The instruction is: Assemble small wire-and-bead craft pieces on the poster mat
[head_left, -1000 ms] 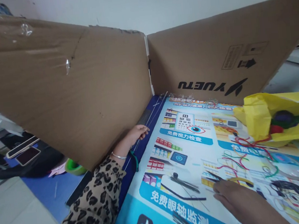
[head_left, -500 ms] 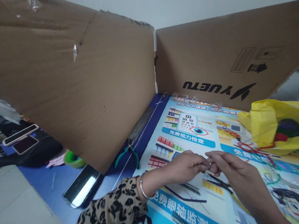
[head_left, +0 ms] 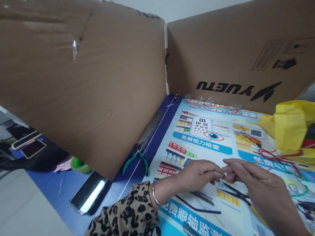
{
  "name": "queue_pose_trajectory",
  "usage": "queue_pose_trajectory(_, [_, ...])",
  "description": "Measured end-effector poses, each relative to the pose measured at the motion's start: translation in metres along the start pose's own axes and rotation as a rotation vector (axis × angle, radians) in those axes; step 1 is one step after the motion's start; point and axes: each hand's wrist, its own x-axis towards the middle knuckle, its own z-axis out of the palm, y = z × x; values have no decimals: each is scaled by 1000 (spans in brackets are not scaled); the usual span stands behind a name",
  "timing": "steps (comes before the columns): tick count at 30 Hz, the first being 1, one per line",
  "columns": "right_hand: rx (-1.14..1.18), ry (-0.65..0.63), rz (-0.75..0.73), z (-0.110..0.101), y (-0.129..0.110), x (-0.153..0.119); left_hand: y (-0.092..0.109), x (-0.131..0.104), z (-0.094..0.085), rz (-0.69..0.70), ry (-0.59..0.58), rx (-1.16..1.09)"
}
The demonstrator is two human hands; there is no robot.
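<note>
My left hand [head_left: 198, 174] is closed in a pinch, its fingertips meeting those of my right hand [head_left: 255, 179]. The right fingers are pinched together too. Whatever lies between the fingertips is too small to make out. Below the right hand is a pair of scissors or pliers [head_left: 240, 195] with dark metal ends and a yellow handle, partly hidden by that hand. Dark thin strips [head_left: 199, 208] lie under the left hand. Another bundle of dark strips [head_left: 195, 234] rests nearer to me. All of these lie on the printed poster [head_left: 171, 191].
Two cardboard panels [head_left: 101, 94] stand upright behind. Teal-handled pliers [head_left: 135, 161] and a bundle of thin wires [head_left: 150, 130] lie by the left panel. A phone [head_left: 89, 192] and green tape roll [head_left: 79, 165] are at left; a yellow bag [head_left: 290, 122] and red cord [head_left: 276, 156] at right.
The view has shifted slightly, so everything appears a little displaced. Both hands stay pinched together at the fingertips, with little visible movement.
</note>
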Motion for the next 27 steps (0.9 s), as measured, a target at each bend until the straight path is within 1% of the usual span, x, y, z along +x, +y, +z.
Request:
queue_pose_trajectory(1, [-27,7,-3,-2,1,1,-1,0,-9,-9,-39,73])
queue_pose_trajectory(2, [-53,19,-9,-5,1,2,-3,0,-22,-15,-50,173])
queue_pose_trajectory(3, [-70,35,-18,-8,2,3,-7,-1,-37,-38,-22,325])
queue_pose_trajectory(4, [-79,47,-26,-10,3,4,-11,-3,-54,-107,51,496])
queue_pose_trajectory(5, [-81,50,-30,-13,3,5,-17,-5,-74,-229,159,690])
queue_pose_trajectory(6, [-77,47,-33,-14,4,7,-23,-7,-93,-388,240,862])
queue_pose_trajectory(7, [-70,34,-33,-15,5,8,-31,-10,-113,-461,283,923])
queue_pose_trajectory(9, [-59,-6,-32,-15,6,10,-46,-16,-145,-559,322,986])
queue_pose_trajectory(11, [-65,-43,-30,-13,5,10,-59,-20,-164,-642,320,1027])
queue_pose_trajectory(13, [-85,-78,-26,-11,2,9,-70,-21,-170,-700,303,1059])
queue_pose_trajectory(16, [-96,-125,-1,-10,-5,7,-79,-19,-166,-761,269,1090])
queue_pose_trajectory(19, [-86,-149,21,-10,-8,5,-83,-16,-163,-804,247,1106])
queue_pose_trajectory(23, [-79,-184,48,-9,-6,5,-87,-10,-163,-850,227,1093])
queue_pose_trajectory(27, [-78,-210,50,-9,-6,4,-90,-1,-166,-838,223,1030])
